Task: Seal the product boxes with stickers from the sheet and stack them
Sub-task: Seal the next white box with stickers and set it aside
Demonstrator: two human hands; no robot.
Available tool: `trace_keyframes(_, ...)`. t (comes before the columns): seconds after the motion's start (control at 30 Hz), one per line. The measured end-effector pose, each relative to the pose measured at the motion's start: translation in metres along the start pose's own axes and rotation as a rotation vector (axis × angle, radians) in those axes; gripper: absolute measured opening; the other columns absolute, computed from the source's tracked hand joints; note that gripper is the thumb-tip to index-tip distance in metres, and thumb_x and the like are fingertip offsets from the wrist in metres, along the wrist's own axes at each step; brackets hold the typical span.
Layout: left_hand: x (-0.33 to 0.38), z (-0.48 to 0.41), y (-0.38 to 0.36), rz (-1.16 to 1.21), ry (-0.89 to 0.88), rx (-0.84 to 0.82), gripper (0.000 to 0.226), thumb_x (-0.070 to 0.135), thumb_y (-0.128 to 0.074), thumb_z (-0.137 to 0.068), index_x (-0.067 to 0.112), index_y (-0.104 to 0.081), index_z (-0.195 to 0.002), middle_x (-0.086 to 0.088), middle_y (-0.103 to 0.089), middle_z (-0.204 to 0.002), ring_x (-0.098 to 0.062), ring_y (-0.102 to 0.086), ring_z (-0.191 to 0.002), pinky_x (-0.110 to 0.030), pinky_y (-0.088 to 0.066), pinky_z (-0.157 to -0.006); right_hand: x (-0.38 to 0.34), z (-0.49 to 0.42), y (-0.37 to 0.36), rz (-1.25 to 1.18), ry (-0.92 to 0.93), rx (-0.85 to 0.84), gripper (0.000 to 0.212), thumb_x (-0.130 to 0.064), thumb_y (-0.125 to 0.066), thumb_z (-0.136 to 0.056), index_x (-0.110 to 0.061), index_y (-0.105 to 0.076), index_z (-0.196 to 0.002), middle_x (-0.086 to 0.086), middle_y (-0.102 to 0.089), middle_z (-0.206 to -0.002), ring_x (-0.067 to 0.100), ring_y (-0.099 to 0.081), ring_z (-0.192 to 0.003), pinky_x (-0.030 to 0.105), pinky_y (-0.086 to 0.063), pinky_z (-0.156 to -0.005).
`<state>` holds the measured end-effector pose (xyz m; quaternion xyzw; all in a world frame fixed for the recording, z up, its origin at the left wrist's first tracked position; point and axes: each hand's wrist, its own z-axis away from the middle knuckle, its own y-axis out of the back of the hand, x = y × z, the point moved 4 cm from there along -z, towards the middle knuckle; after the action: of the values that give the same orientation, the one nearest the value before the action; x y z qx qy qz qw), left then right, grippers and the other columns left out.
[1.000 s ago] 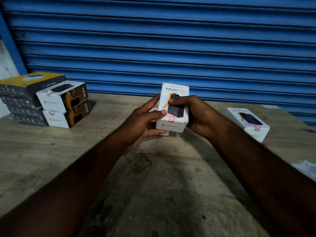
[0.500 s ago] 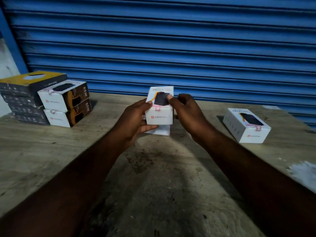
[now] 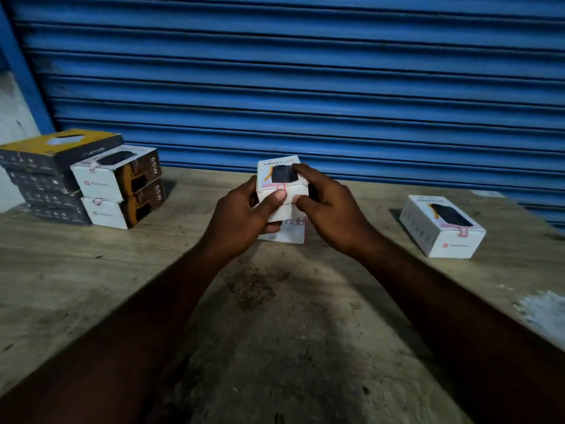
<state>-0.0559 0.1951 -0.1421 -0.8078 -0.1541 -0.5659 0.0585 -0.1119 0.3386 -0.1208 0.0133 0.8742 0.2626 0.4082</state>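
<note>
Head view: a worn, stained wooden table (image 3: 275, 347) stands against a closed blue roller shutter (image 3: 305, 87), with a strip of pale wall (image 3: 15, 123) at far left. The light is dim.

Above the middle of the table, both hands hold a white box (image 3: 275, 167). The left hand (image 3: 241, 215) grips its left side, thumb pressed on the near face just under a pink sticker (image 3: 280, 187) that bridges the top edge. The right hand (image 3: 327, 206) grips the right side, fingers curled over the top and thumb on the near face. A sticker sheet (image 3: 290, 232) lies flat on the wood under the box, partly hidden by the hands.

At left, two white boxes (image 3: 116, 185) sit stacked, each with a sticker on its near top edge, touching a taller stack of dark boxes (image 3: 46, 182) topped by a yellow-faced one. At right, well apart from the hands, a single stickered box (image 3: 440, 228) lies flat.

The table's far edge runs along the shutter's foot; its right edge slants toward the near corner, past a whitish patch (image 3: 541, 307). Broad stretches of wood lie between the hands and the boxes on either side, and between the forearms toward the camera.
</note>
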Motion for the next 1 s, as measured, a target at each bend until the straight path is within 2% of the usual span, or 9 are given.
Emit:
trace_keyframes(0.1,-0.001,0.0,-0.002,-0.032,-0.023,-0.052,0.033,0.017,-0.062,-0.098,0.026,-0.059,-0.129,-0.002,-0.07,-0.114,-0.016,-0.071,-0.102,-0.034,-0.062,-0.077,-0.003,0.0,0.002,-0.024,0.002,0.066,0.039,-0.022,-0.065,-0.092,-0.019,-0.059,-0.131,-0.014,-0.067,-0.102,-0.006,-0.063,-0.085,0.016,-0.049,-0.08)
trace_keyframes(0.23,0.001,-0.001,-0.001,-0.01,-0.011,-0.149,0.049,-0.003,-0.055,-0.098,0.026,-0.051,-0.137,-0.003,-0.067,-0.124,-0.017,-0.067,-0.111,-0.036,-0.06,-0.085,-0.002,0.001,0.007,-0.006,0.038,0.121,0.043,-0.025,-0.071,-0.089,-0.017,-0.058,-0.129,-0.019,-0.065,-0.104,-0.009,-0.063,-0.09,0.009,-0.048,-0.079)
trace_keyframes(0.37,0.0,-0.005,0.004,0.246,0.137,-0.038,0.041,0.01,-0.054,-0.1,0.02,-0.048,-0.139,-0.003,-0.07,-0.119,-0.028,-0.071,-0.105,-0.048,-0.058,-0.091,0.002,0.001,0.002,-0.061,0.042,0.04,0.052,-0.013,-0.072,-0.084,-0.019,-0.051,-0.132,-0.018,-0.063,-0.119,0.002,-0.066,-0.104,0.034,-0.056,-0.092)
trace_keyframes(0.47,-0.003,-0.004,0.003,0.229,0.139,0.053,0.048,0.024,-0.065,-0.095,0.02,-0.043,-0.138,-0.001,-0.07,-0.118,-0.02,-0.072,-0.103,-0.048,-0.059,-0.09,0.001,0.003,-0.003,-0.047,0.075,0.04,0.06,-0.019,-0.069,-0.077,-0.023,-0.05,-0.134,-0.013,-0.062,-0.128,0.015,-0.066,-0.109,0.047,-0.055,-0.093)
trace_keyframes(0.6,-0.003,-0.005,0.001,0.283,0.109,0.087,0.047,0.006,-0.062,-0.095,0.021,-0.044,-0.135,0.003,-0.069,-0.119,-0.018,-0.071,-0.1,-0.039,-0.059,-0.087,0.003,0.004,-0.005,-0.224,0.049,0.109,0.048,-0.012,-0.068,-0.078,-0.014,-0.055,-0.124,-0.027,-0.064,-0.116,0.011,-0.065,-0.113,0.05,-0.053,-0.096)
trace_keyframes(0.7,0.003,-0.006,0.004,0.343,0.069,0.077,0.045,-0.006,-0.05,-0.093,0.024,-0.05,-0.127,0.003,-0.065,-0.129,-0.02,-0.067,-0.104,-0.039,-0.054,-0.085,0.006,0.005,-0.007,-0.36,0.031,0.176,0.053,-0.002,-0.067,-0.078,-0.011,-0.047,-0.126,-0.009,-0.061,-0.13,0.012,-0.058,-0.124,0.048,-0.05,-0.102)
trace_keyframes(0.8,0.004,-0.006,0.004,0.366,0.041,0.072,0.045,-0.007,-0.046,-0.091,0.025,-0.051,-0.123,0.005,-0.064,-0.129,-0.019,-0.065,-0.103,-0.037,-0.052,-0.082,0.004,0.006,-0.009,-0.46,-0.006,0.213,0.054,-0.001,-0.065,-0.077,-0.012,-0.041,-0.124,-0.004,-0.063,-0.128,0.014,-0.061,-0.121,0.042,-0.052,-0.099)
trace_keyframes(0.9,0.003,-0.005,-0.001,0.355,0.027,0.081,0.04,0.0,-0.053,-0.092,0.021,-0.048,-0.126,0.001,-0.061,-0.132,-0.018,-0.066,-0.102,-0.029,-0.055,-0.072,0.004,0.007,-0.012,-0.466,-0.035,0.262,0.055,-0.009,-0.075,-0.078,-0.013,-0.042,-0.122,0.004,-0.068,-0.123,0.017,-0.067,-0.111,0.042,-0.056,-0.093)
trace_keyframes(1.0,0.0,-0.004,-0.004,0.312,-0.004,0.115,0.038,0.005,-0.061,-0.095,0.018,-0.043,-0.126,0.0,-0.057,-0.132,-0.016,-0.066,-0.1,-0.026,-0.055,-0.069,0.004,0.007,-0.012,-0.496,-0.064,0.274,0.054,0.004,-0.075,-0.08,-0.009,-0.042,-0.12,0.008,-0.069,-0.12,0.019,-0.069,-0.106,0.041,-0.057,-0.09)
